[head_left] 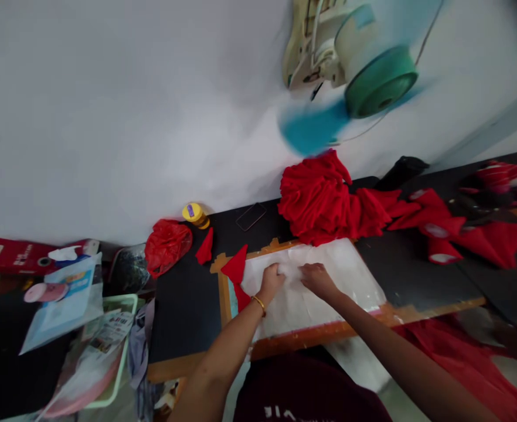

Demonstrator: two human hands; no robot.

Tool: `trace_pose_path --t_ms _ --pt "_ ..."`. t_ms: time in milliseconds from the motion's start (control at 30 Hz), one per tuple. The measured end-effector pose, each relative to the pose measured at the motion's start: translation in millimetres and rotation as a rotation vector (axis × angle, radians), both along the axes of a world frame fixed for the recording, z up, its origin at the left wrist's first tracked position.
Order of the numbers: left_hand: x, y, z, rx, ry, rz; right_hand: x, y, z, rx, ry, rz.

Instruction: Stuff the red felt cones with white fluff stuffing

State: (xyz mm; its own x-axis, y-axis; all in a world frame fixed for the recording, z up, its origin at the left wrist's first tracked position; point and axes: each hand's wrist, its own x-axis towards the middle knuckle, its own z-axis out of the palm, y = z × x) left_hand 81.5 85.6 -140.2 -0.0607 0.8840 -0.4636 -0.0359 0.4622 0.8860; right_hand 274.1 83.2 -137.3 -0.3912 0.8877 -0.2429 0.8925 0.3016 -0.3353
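Observation:
My left hand point(271, 282), with a gold bangle at the wrist, is closed over the white sheet point(346, 281) covering the work board. A short gap away, my right hand point(317, 281) is closed too, its fingers curled toward the left one. Something pale and blurred lies between both hands; I cannot make out whether it is a separate piece or part of the sheet. Left of my left hand, a red cloth piece point(235, 265) lies over the board's taped edge. Behind the sheet rises a large heap of red cloth pieces point(313, 196).
A wall fan point(381, 82) spins above the table. Along the back are a red plastic bag point(168, 246), a yellow-lidded jar point(196, 215) and a phone point(250, 217). More red cloth pieces point(443, 225) lie right. A pale green basket point(122, 363) stands lower left.

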Motion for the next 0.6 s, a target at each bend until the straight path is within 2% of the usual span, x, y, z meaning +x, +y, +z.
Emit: trace_pose_path --t_ms 167,233,300,400,533,600 --pt "-52.5 1.3 8.2 -0.05 0.124 0.138 26.2 14.0 -3.8 0.033 -0.064 -0.108" --pt "-71.6 -1.8 14.0 -0.067 0.137 0.156 36.2 22.3 -4.2 0.035 -0.049 -0.131" --pt "-81.1 -6.9 20.8 -0.074 0.12 0.134 40.0 29.9 -2.8 0.023 -0.008 -0.117" --pt "-72.5 -14.8 30.8 -0.054 0.068 0.066 29.7 35.4 1.8 -0.007 0.08 -0.032" --pt "-34.1 -19.1 37.3 0.077 -0.004 -0.142 -0.5 29.5 5.3 -0.099 0.311 0.16" --pt "-16.6 -19.0 35.8 0.082 -0.008 -0.169 -10.2 25.3 4.1 -0.166 0.478 0.157"
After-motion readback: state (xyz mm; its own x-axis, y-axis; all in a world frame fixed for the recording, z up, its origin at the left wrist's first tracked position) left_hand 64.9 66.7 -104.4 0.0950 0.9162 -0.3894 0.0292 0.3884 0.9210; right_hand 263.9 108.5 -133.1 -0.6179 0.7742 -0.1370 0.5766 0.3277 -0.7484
